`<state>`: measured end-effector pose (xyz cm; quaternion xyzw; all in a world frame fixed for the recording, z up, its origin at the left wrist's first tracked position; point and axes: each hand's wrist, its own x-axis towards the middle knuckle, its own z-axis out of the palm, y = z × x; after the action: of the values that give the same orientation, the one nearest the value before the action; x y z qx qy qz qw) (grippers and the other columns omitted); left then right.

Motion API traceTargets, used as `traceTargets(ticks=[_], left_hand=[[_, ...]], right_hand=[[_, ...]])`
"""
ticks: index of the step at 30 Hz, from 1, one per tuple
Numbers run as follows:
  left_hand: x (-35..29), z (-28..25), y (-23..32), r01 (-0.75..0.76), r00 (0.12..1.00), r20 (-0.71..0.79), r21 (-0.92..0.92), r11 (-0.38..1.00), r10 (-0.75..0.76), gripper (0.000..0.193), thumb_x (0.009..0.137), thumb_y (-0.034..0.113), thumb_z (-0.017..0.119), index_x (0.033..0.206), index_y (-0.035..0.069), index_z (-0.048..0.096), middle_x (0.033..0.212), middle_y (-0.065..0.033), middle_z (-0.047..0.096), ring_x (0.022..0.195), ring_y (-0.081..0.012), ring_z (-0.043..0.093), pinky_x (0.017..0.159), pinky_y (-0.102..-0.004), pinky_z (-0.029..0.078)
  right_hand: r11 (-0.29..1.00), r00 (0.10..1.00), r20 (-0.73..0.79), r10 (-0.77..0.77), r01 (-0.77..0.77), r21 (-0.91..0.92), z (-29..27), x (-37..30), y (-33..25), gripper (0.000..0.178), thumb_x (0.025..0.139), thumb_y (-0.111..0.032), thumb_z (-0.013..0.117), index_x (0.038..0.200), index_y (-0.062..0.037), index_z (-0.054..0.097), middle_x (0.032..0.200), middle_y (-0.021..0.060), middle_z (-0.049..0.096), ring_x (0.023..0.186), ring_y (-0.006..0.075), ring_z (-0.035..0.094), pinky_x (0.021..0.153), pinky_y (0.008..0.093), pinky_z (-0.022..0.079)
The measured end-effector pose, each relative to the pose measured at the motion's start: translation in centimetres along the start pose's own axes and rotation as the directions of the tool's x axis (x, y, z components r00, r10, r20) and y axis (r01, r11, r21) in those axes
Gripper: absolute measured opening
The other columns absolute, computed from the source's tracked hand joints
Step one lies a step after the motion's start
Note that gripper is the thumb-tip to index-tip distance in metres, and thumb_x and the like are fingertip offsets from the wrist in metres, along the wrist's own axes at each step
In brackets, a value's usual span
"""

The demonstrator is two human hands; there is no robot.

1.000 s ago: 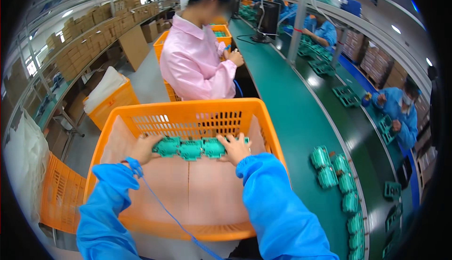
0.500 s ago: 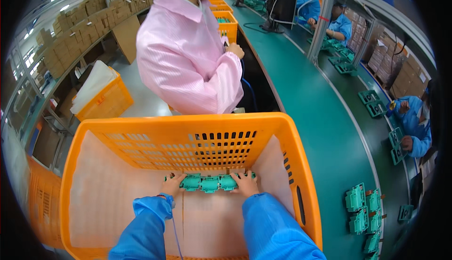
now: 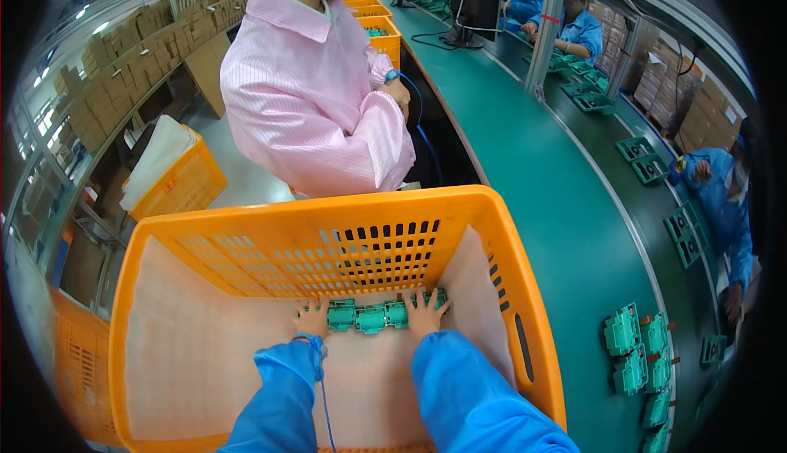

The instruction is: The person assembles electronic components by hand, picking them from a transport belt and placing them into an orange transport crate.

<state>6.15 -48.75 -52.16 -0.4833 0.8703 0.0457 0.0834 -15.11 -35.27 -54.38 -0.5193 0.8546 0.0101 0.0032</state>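
Observation:
A row of several green plastic housings (image 3: pixel 370 318) lies along the far side of the floor in a large orange crate (image 3: pixel 328 207) lined with a pale sheet. At the row's left end is my left hand (image 3: pixel 311 320), fingers apart and reaching forward, right beside the end housing. My right hand (image 3: pixel 425 315) rests over the right end with its fingers spread, partly covering the housing there. Neither hand appears to be gripping. Blue sleeves cover both forearms, and a blue cord hangs from a band at my left wrist.
Beyond the crate stands a person in a pink coat (image 3: pixel 307 100). A green workbench (image 3: pixel 541 207) runs along the right, with more green housings (image 3: pixel 631 355) near its close end. Co-workers in blue sit across it. Another orange crate (image 3: pixel 180 178) stands on the floor at left.
My fingers have loosened and spread at both ends of the row. The view has shifted slightly. The person in pink has lowered their hand a little, and the co-worker at right has reached lower.

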Motion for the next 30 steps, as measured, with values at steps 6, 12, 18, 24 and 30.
traceTargets(ticks=[6,12,18,24,30], left_hand=[[-4.6,-18.4,2.9,-0.499,0.857,0.192,0.078,0.863,0.478,0.032,0.074,0.029,0.061,0.096,0.006,0.056,0.091,-0.0141,0.059,0.085,-0.0322,0.056,0.071,-0.0442,0.046],[-30.2,-31.7,6.6,-0.714,0.556,0.430,-0.192,0.674,0.711,0.020,0.077,0.023,0.055,0.084,0.005,0.060,0.078,-0.0148,0.059,0.074,-0.0290,0.058,0.065,-0.0391,0.046],[-42.7,-17.6,8.4,-0.521,0.369,0.432,-0.637,0.568,0.823,0.022,0.076,0.021,0.054,0.086,0.002,0.056,0.074,-0.0112,0.059,0.067,-0.0311,0.058,0.063,-0.0388,0.046],[-46.3,12.9,9.6,0.395,0.823,0.548,-0.741,0.543,0.150,0.031,0.087,0.029,0.043,0.097,0.002,0.055,0.075,-0.0110,0.061,0.065,-0.0206,0.059,0.059,-0.0338,0.046],[-43.3,14.2,15.2,-0.115,0.688,0.447,-0.711,0.693,0.572,0.021,0.082,0.022,0.049,0.087,0.003,0.056,0.070,-0.0132,0.059,0.063,-0.0229,0.058,0.055,-0.0333,0.044]], right_hand=[[0.959,0.911,0.303,-0.281,0.258,0.114,-15.9,1.8,0.8,0.028,0.067,-0.011,0.058,0.094,-0.0050,0.061,0.090,0.0172,0.062,0.084,0.0309,0.060,0.072,0.0393,0.049],[0.810,0.821,0.027,-0.570,0.557,0.183,-35.1,-6.5,0.5,0.032,0.075,-0.019,0.060,0.101,-0.0030,0.052,0.088,0.0145,0.060,0.081,0.0317,0.059,0.068,0.0398,0.048],[0.923,0.931,-0.069,-0.358,0.364,0.123,-44.8,-26.4,6.9,0.036,0.071,-0.011,0.060,0.104,-0.0021,0.051,0.086,0.0123,0.057,0.079,0.0291,0.055,0.070,0.0364,0.046],[0.867,0.992,-0.093,-0.087,0.122,0.483,-38.6,-46.6,7.9,0.026,0.074,-0.012,0.062,0.097,-0.0014,0.056,0.090,0.0095,0.060,0.079,0.0216,0.057,0.071,0.0309,0.047],[0.162,0.911,0.274,0.307,-0.334,0.929,-29.9,-64.9,9.5,0.024,0.077,-0.011,0.058,0.098,-0.0017,0.055,0.095,0.0111,0.058,0.086,0.0229,0.057,0.077,0.0313,0.045]])
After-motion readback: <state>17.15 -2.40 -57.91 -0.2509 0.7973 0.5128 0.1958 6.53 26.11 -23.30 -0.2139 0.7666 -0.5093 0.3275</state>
